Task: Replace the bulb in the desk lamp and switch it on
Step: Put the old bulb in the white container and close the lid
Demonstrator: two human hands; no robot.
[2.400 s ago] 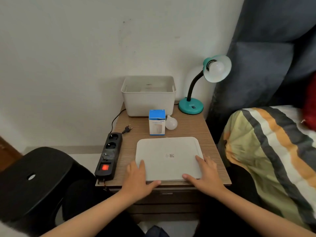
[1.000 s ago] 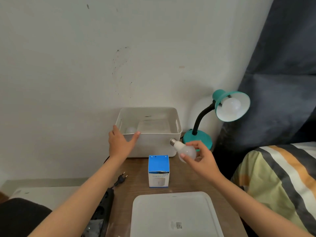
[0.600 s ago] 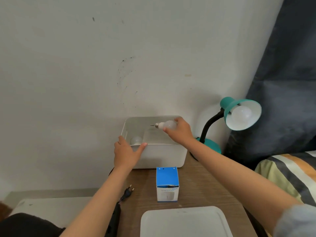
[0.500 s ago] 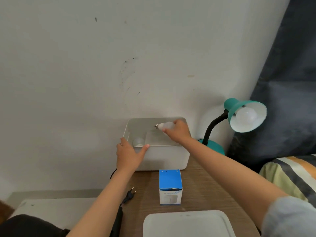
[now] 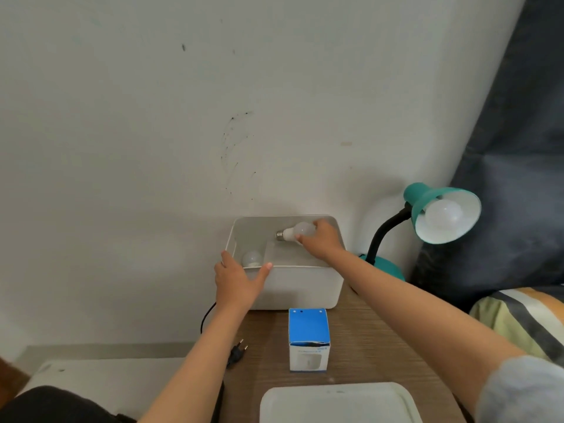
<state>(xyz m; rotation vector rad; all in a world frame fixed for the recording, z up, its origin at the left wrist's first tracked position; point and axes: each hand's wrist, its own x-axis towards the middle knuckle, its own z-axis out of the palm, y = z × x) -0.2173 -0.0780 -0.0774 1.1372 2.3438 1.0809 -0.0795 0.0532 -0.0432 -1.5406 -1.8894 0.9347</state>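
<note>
My right hand (image 5: 322,242) holds a white bulb (image 5: 297,232) over the inside of the white bin (image 5: 305,285), its screw base pointing left. My left hand (image 5: 236,280) grips the bin's front left corner. A second white bulb (image 5: 251,258) lies in the bin at the left. The teal desk lamp (image 5: 439,216) stands at the right on a black gooseneck, with a white bulb (image 5: 442,213) in its shade, unlit. A blue and white bulb box (image 5: 309,343) stands upright on the wooden table in front of the bin.
A black plug (image 5: 237,352) on a cord lies on the table (image 5: 366,325) left of the box. A white lid (image 5: 338,403) lies at the near edge. A striped blanket (image 5: 525,315) and dark cushion are at the right. The wall is just behind the bin.
My right hand picked the bulb up from the table and carried it left over the bin, now a little lower inside it. My left hand went to the bin's corner and stays there.
</note>
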